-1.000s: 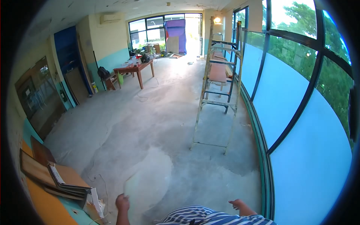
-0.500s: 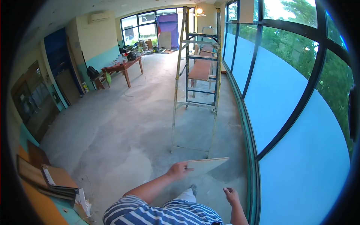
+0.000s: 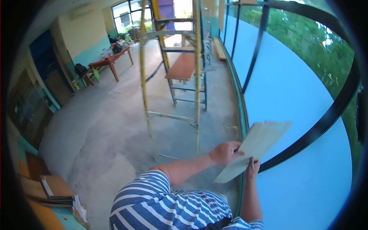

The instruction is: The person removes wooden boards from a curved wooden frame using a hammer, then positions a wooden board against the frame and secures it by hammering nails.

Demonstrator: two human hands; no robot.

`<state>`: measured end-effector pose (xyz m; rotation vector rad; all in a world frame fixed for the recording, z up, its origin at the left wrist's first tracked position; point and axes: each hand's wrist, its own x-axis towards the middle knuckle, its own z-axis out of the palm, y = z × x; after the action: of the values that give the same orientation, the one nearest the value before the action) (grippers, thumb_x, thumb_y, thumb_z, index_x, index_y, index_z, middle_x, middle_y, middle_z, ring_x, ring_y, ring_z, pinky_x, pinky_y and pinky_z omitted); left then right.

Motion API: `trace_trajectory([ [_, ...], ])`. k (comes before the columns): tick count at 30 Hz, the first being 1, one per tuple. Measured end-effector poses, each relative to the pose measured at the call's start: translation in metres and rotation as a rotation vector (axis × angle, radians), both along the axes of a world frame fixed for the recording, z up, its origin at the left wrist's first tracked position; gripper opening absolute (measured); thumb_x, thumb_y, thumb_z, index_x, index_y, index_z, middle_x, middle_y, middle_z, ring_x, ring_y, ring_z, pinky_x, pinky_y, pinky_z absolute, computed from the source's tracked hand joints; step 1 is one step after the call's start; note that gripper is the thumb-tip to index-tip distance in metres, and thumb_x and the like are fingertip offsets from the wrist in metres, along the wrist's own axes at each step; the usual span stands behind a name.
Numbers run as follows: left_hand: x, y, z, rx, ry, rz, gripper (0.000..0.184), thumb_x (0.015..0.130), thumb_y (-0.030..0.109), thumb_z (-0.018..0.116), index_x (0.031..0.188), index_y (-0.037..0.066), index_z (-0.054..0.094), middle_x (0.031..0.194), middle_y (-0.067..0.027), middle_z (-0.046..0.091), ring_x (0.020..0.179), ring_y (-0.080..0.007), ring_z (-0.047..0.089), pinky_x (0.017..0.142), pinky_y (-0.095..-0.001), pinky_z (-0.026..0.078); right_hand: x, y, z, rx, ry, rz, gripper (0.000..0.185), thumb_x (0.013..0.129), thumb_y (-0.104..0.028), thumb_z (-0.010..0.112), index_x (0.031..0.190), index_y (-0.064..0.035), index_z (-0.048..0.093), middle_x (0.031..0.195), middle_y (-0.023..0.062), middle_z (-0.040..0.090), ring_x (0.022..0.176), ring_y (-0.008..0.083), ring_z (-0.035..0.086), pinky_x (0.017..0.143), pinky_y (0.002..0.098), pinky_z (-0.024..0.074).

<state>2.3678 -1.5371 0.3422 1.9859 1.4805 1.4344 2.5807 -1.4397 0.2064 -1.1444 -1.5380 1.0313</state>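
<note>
A thin, pale rectangular wooden board (image 3: 266, 137) is held slanted in front of me, its upper end tipped to the right against the view of the window. My left hand (image 3: 227, 152) grips its left edge near the middle, thumb and fingers closed around it. Lower down, my right hand (image 3: 252, 168) pinches the board by its right edge. Part of the fingers of both hands is hidden by the board.
A yellow stepladder (image 3: 198, 96) stands ahead, with a reddish-brown plank (image 3: 180, 68) behind it. Tall windows with a dark frame (image 3: 255, 42) line the right. A wooden table (image 3: 111, 60) stands back left; cardboard pieces (image 3: 59, 186) lean at lower left.
The board has swung up and to the right, from flat to steeply slanted. My right hand, which was apart from it, now grips it too. My view has moved closer to the ladder.
</note>
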Motion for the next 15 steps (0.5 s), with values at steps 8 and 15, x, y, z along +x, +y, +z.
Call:
trace_trajectory([
  [8,-0.066,0.198,-0.088,-0.396,0.081,0.406,0.081,0.080,0.054,0.077,0.142,0.010,0.050,0.131,-0.0180,0.060,0.108,-0.0307,0.064,0.094,-0.0400,0.051,-0.061,0.294,0.034,-0.135,0.087,0.044,0.072,0.099,-0.062,0.047,0.122,0.0047,0.055,0.110,0.0168,0.062,0.102,0.0257,0.057,0.092,0.0372,0.0441],
  [15,-0.122,0.305,-0.146,-0.700,0.008,0.658,0.079,0.082,0.050,0.076,0.142,0.006,0.049,0.133,-0.0191,0.056,0.110,-0.0312,0.063,0.096,-0.0402,0.050,-0.195,0.512,0.087,-0.084,0.298,0.191,0.076,0.095,-0.069,0.048,0.124,0.0015,0.052,0.114,0.0134,0.056,0.104,0.0250,0.055,0.090,0.0386,0.0462],
])
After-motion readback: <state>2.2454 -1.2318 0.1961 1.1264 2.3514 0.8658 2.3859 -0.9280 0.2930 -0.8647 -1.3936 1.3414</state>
